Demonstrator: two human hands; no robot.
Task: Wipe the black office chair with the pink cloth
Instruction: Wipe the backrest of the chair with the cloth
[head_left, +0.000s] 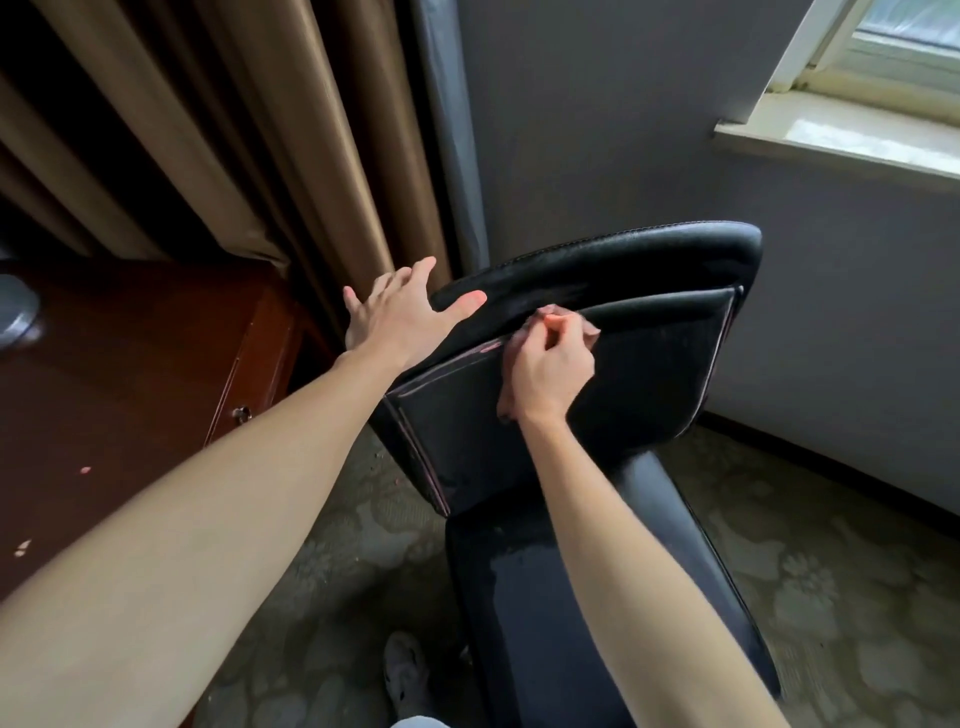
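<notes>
Head view: the pink cloth (589, 330) is bunched under the right grip (550, 374), whose fingers are curled round it. It is pressed against the rear of the black office chair (649, 374), at the seam just below the padded top roll. The left grip (400, 317) lies spread, fingers straight. Its thumb is laid on the corner of that roll, to the left of the right grip, and the chair seems to be steadied by it.

Dull smears are seen on the panel around the right grip, and wet-looking streaks on the glossy spine below the wrist. The back is therefore judged partly wiped. The seat, arms and base are hidden, so what is left there cannot be told.

The chair's long axis runs from beneath the forearms up and away past both grips. Its top is pointed toward the wall beyond them and its rear face is turned to the camera.
</notes>
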